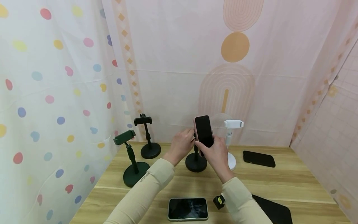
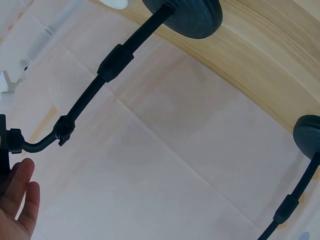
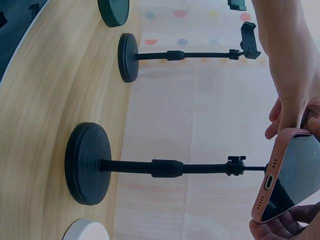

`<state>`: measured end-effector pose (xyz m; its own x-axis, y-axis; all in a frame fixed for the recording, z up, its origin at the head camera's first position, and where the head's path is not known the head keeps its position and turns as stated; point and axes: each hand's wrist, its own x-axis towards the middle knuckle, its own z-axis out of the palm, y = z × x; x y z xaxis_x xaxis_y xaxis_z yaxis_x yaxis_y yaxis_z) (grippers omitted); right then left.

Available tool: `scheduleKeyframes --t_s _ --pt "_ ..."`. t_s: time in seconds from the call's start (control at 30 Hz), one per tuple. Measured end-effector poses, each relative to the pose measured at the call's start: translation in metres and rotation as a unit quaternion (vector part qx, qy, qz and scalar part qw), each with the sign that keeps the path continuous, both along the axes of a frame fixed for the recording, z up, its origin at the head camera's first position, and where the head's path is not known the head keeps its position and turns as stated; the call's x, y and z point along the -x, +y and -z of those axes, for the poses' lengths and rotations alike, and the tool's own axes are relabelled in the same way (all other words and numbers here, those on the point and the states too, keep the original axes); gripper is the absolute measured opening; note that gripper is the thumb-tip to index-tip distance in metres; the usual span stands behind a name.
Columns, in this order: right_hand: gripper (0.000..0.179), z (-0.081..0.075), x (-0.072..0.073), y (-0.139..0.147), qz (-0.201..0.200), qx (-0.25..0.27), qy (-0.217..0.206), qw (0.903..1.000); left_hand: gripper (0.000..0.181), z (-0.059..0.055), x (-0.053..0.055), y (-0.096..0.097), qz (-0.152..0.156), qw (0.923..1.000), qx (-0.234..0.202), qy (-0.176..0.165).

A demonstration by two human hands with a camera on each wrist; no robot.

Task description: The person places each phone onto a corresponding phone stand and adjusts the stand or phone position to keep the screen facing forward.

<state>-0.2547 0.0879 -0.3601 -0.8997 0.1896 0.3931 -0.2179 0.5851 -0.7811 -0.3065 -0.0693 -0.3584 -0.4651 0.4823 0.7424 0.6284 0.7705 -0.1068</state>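
A smartphone in a pink case (image 1: 204, 131) stands nearly upright, screen toward me, at the top of a black phone stand (image 1: 196, 162). My right hand (image 1: 215, 154) grips its right and lower edges, thumb across the front. At the phone's left edge, my left hand (image 1: 182, 143) holds the stand's clamp with curled fingers. In the left wrist view, fingertips (image 2: 26, 172) lie against the dark clamp (image 2: 5, 142) behind the phone. The right wrist view shows the phone's bottom edge with its port (image 3: 268, 181) and the stand's thin pole (image 3: 200, 168). Part of the clamp is hidden behind the phone.
To the left stand a green phone stand (image 1: 136, 174) and another black stand (image 1: 150, 150). A white stand (image 1: 233, 124) is just right of the phone. Phones lie at right (image 1: 259, 159) and in front (image 1: 188, 209). A small black-and-yellow item (image 1: 219, 201) sits near my right sleeve, beside a black flat object (image 1: 275, 210).
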Motion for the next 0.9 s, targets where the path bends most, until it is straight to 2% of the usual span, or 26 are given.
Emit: scheduleKeyframes --t_s 0.3,0.57,0.9 --pt "0.058 0.0012 -0.0016 -0.0074 0.002 0.034 -0.008 0.9994 0.028 -0.0011 0.0011 -0.0036 0.01 0.9999 0.0 -0.013" --pt "0.058 0.0049 -0.0005 -0.0083 -0.005 0.048 -0.004 0.9988 0.019 -0.0008 0.003 -0.0039 0.028 0.9995 0.004 -0.01" --pt "0.061 0.0034 0.0062 -0.0077 -0.004 0.066 -0.02 0.9976 0.021 -0.0001 0.0046 -0.0059 0.05 0.9969 -0.032 -0.051"
